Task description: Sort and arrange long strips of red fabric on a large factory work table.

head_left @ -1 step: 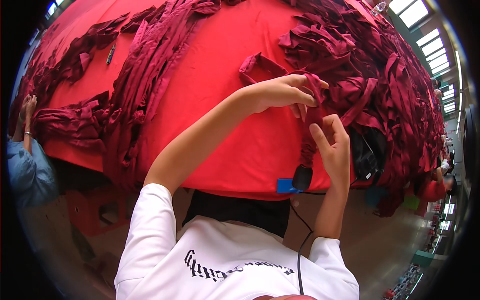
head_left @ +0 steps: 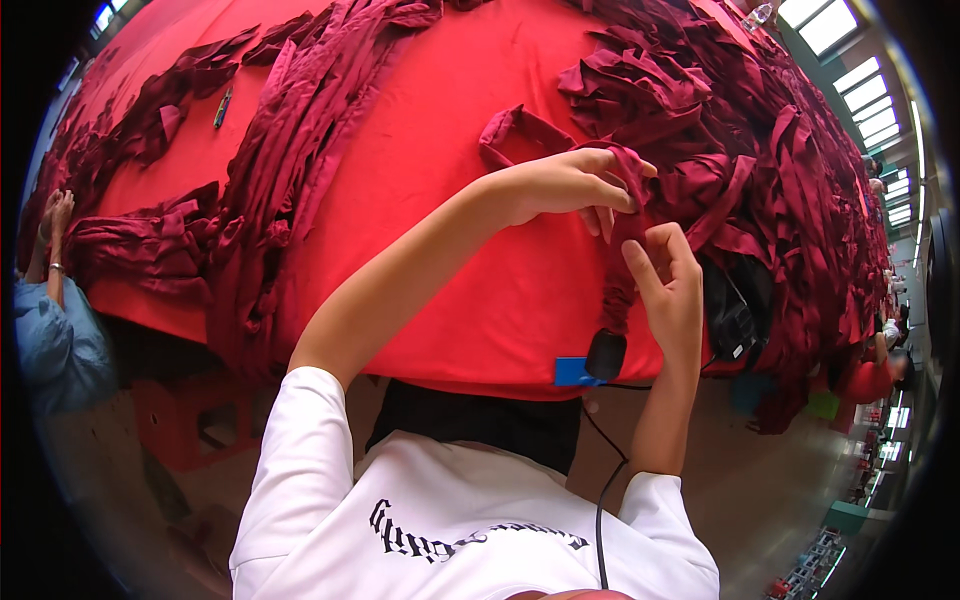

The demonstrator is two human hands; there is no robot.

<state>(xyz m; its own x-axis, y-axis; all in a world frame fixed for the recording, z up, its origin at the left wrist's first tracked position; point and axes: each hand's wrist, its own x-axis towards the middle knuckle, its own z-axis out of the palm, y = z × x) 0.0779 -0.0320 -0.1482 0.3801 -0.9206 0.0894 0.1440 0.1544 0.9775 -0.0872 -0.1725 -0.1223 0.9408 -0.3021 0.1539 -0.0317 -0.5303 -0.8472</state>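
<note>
A long maroon fabric strip [head_left: 628,228] runs down from my left hand [head_left: 570,188], whose fingers are closed on it near its upper bend. Lower down, the strip is bunched in tight gathers on top of a black cylindrical tube [head_left: 605,355] at the table's near edge. A loop of the strip [head_left: 510,135] lies on the red cloth beyond my left wrist. My right hand [head_left: 672,275] is beside the strip's right edge, its thumb and bent fingers apart. The thumb tip is very close to the fabric; whether it touches cannot be made out.
Red cloth [head_left: 440,260] covers the table. Maroon strips pile up at the right [head_left: 700,110] and left [head_left: 300,130]. A blue plate [head_left: 573,371], black cable [head_left: 603,500] and black bag-like item [head_left: 735,305] are near the edge. A small cutter-like tool [head_left: 222,108] and another person's hands [head_left: 58,215] are left.
My right hand has shifted slightly right and up, its thumb drawing away from the strip. My left hand stays in place.
</note>
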